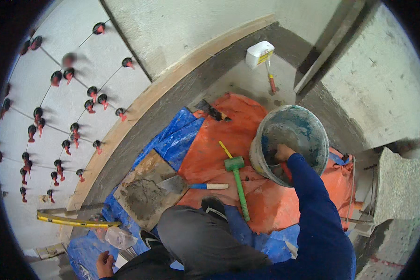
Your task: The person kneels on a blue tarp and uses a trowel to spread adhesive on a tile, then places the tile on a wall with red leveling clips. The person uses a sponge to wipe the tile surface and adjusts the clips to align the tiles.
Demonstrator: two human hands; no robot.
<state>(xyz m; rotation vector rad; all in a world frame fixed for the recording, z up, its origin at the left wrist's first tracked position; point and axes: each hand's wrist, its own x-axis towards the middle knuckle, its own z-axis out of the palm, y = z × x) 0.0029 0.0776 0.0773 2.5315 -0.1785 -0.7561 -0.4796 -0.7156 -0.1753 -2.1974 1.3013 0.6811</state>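
Note:
My right hand point(283, 152) reaches into a large mortar-smeared bucket point(318, 133), its fingers closed round something the bucket and hand hide. A red piece point(286, 171) shows inside the bucket beside my forearm. Low at the left, my left hand point(106, 265) hangs with loosely bent fingers apart and nothing seen in them. Near it lie a crumpled clear plastic bag point(121, 238) and some white flat pieces point(125, 256). Left of the bucket rests a green mallet point(238, 182). A trowel point(175, 184) with a blue and wooden handle lies across a mortar-covered board point(142, 193).
Tiles point(56, 107) at the left carry several black-and-red levelling clips point(92, 92). A yellow spirit level point(79, 222) lies below them. Orange sheeting point(196, 154) and blue tarp point(165, 144) cover the floor. A white container point(259, 53) and a red-handled tool point(271, 83) stand further back.

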